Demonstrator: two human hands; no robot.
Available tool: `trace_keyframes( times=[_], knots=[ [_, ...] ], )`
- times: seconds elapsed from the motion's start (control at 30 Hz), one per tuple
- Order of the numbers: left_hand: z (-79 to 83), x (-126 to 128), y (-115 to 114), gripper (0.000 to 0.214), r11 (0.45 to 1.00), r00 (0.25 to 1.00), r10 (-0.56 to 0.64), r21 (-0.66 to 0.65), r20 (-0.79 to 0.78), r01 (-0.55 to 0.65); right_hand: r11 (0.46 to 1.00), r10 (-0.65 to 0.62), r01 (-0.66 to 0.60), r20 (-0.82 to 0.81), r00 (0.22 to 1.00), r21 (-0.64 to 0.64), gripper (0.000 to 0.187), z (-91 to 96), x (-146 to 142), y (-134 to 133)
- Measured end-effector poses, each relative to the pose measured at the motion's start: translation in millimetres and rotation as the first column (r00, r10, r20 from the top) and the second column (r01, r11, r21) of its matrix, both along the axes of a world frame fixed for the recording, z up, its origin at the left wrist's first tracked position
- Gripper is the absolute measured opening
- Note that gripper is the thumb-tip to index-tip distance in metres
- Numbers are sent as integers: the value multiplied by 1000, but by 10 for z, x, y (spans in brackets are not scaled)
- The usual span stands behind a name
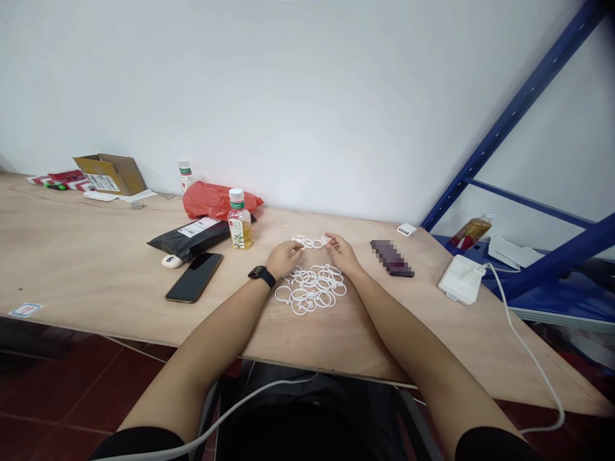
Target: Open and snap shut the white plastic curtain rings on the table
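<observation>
A short chain of white plastic rings (311, 242) is stretched between my two hands above the plywood table (96, 256). My left hand (283, 257), with a black watch on its wrist, pinches the chain's left end. My right hand (340, 251) pinches the right end. Just in front of both hands, nearer to me, lies a loose pile of several white rings (311, 289) flat on the table.
A black phone (194, 276) lies left of my left arm, beside a black parcel (191, 235), a small bottle of yellow drink (239, 220) and a red bag (217, 200). A dark object (391, 257) and a white charger (461, 279) with its cable lie to the right. Blue shelving (528, 96) stands at the far right.
</observation>
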State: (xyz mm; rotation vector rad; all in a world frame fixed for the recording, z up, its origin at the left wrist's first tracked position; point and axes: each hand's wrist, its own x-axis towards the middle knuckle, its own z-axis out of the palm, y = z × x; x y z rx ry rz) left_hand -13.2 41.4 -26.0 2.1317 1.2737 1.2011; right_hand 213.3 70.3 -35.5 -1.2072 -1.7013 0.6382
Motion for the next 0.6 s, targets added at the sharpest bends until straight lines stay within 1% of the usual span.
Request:
trace_keyframes(
  times=[0.03,0.07,0.13,0.2,0.27,0.3,0.37,0.43,0.47,0.53,0.6],
  knots=[
    [-10,6,11,28,1000,1000,-6,7,31,6,994,80,-89,-135,988,-60,43,24,-47,-38],
    [-19,15,20,31,1000,998,-15,4,65,15,972,162,-198,-252,954,-125,43,51,-100,-77],
    [-28,38,30,35,998,987,-54,-35,149,60,897,285,-393,-415,864,-203,42,106,-204,-149],
    [-26,60,34,34,986,963,-119,-85,242,144,840,329,-493,-511,794,-225,41,151,-287,-200],
    [-16,74,38,30,971,930,-164,-113,328,211,827,328,-518,-559,762,-221,40,177,-338,-221],
    [-9,77,40,28,968,916,-166,-119,366,223,831,323,-513,-564,760,-216,40,182,-351,-221],
    [4,78,48,25,970,894,-118,-143,433,197,845,316,-492,-545,777,-211,41,175,-358,-202],
    [11,76,56,27,968,880,-59,-187,472,165,863,298,-454,-502,812,-223,42,146,-338,-161],
    [12,76,60,30,964,876,-34,-214,482,155,880,271,-414,-472,839,-231,41,125,-316,-132],
    [12,79,63,33,948,871,-9,-272,491,163,937,169,-264,-367,915,-228,36,74,-241,-59],
    [14,89,58,30,926,868,-13,-322,497,198,988,13,-40,-181,983,-151,29,21,-132,27]
  ],
)
